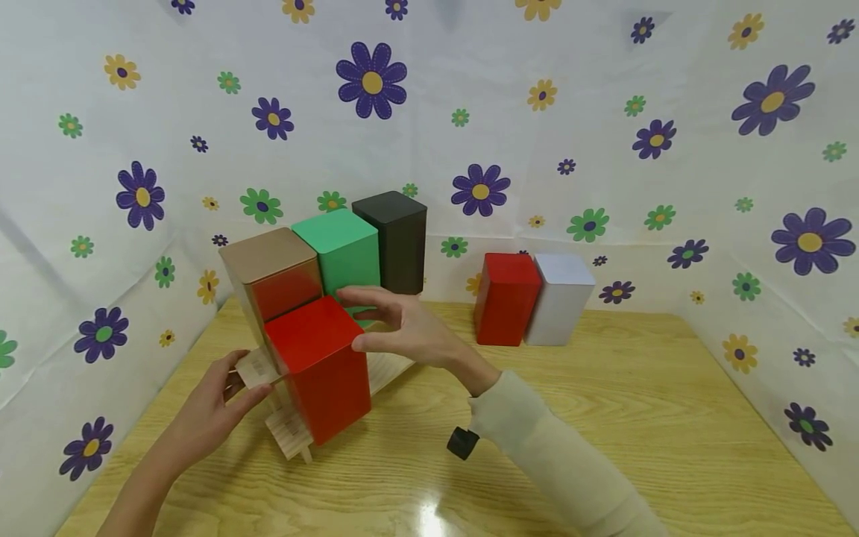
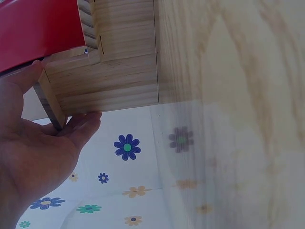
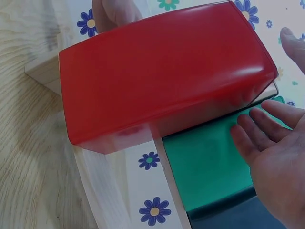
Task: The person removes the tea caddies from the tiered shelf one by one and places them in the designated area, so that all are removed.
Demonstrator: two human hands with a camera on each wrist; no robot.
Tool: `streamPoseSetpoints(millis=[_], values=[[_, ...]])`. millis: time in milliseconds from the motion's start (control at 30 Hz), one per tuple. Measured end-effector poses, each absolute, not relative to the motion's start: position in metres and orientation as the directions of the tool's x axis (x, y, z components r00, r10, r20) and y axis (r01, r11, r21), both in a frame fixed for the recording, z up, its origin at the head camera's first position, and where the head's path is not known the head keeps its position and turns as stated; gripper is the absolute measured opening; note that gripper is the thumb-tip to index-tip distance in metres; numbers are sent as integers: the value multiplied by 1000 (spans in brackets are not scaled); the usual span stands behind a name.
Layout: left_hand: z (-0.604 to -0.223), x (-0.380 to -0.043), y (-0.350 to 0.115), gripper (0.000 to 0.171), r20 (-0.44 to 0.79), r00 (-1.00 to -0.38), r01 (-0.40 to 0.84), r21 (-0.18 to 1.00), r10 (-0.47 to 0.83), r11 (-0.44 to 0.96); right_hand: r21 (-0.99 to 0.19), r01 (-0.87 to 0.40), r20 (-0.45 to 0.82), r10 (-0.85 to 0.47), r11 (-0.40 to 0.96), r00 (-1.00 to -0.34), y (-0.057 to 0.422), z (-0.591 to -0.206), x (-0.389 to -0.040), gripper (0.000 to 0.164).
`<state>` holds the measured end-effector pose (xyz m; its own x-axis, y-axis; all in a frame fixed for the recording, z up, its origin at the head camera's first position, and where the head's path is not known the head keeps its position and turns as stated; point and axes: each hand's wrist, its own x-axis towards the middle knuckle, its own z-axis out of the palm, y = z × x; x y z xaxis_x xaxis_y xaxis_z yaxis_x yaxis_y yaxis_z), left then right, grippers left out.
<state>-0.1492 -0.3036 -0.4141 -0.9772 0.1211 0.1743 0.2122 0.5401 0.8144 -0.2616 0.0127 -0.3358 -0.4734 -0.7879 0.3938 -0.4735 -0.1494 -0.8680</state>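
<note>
A tall red box (image 1: 329, 391) stands tilted on the lower step of a light wooden stepped rack (image 1: 287, 431). My left hand (image 1: 218, 395) grips the rack's upper board at its left end; in the left wrist view the thumb and fingers (image 2: 88, 126) lie on either side of the wood. My right hand (image 1: 409, 324) is by the red box's upper right edge, thumb and fingers spread apart. In the right wrist view its fingers are in front of the green box (image 3: 209, 162). Behind the red box, a brown box (image 1: 271, 253), the green one and a black box (image 1: 403, 246) form a row.
Another red box (image 1: 508, 298) and a white box (image 1: 560, 298) stand side by side at the back of the wood-grain table (image 1: 604, 432). A flower-patterned cloth (image 1: 429, 134) hangs around the back and sides. A small black item (image 1: 462, 443) shows at the right sleeve.
</note>
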Motion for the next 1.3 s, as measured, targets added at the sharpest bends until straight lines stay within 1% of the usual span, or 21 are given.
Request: streamPoseSetpoints(millis=[267, 433, 567, 733, 933, 1167, 1300], values=[[-414, -148, -302, 65, 173, -977, 211, 815, 122, 540, -856, -500, 397, -783, -128, -479, 8, -337, -260, 71], [-413, -147, -301, 66, 168, -978, 207, 811, 121, 547, -852, -516, 378, -782, -85, -495, 8, -339, -259, 74], [-413, -147, -302, 68, 159, -980, 198, 812, 119, 549, -844, -533, 370, -781, -57, -502, 8, -340, -257, 72], [-413, -147, -303, 69, 157, -980, 197, 812, 118, 550, -838, -538, 397, -775, -88, -492, 7, -343, -255, 66], [-413, -148, -302, 63, 180, -976, 216, 818, 120, 532, -849, -518, 395, -775, -103, -493, 6, -342, -249, 60], [-413, -149, -302, 63, 184, -974, 225, 821, 129, 524, -872, -480, 357, -801, -100, -481, 10, -343, -246, 61], [-412, -149, -302, 63, 185, -975, 224, 817, 126, 531, -870, -483, 363, -789, -97, -495, 14, -343, -243, 60]])
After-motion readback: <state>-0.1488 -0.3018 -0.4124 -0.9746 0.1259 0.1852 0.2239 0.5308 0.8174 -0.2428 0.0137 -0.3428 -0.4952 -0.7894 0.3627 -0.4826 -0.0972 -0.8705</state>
